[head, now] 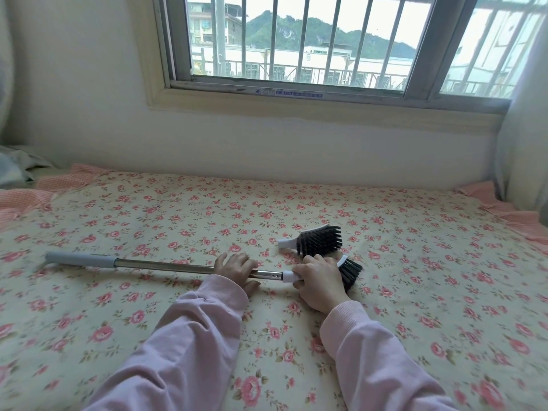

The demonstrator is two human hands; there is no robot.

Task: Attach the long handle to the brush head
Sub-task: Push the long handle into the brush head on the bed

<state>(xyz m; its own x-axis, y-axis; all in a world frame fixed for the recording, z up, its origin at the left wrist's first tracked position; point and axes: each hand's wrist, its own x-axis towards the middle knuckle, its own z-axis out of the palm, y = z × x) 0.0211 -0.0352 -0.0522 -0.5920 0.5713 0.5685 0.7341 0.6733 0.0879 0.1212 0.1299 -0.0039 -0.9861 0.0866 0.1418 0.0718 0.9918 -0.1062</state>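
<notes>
Grips long handle [166, 266] with left hand [237, 269], brush head [351, 271] with right hand [318, 281]. Works just beside spare brush [318, 241] on floral sheet [148, 221].

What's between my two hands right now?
Head view: a short bare stretch of the handle, then the white socket of the brush head, between left hand and right hand.

Support: bed [148, 218], cream sheet printed with pink roses, spread flat.
Edging: pink gingham frill [74, 179] at far left and far right borders.
Long handle [166, 264]: lying crosswise on sheet, grey grip [80, 259] at left end.
Brush head [350, 269]: at handle's right end; contact with sheet not discernible.
Second brush head [317, 241]: on sheet just behind, white neck pointing left.
Far left corner: crumpled pale cloth [14, 164].
</notes>
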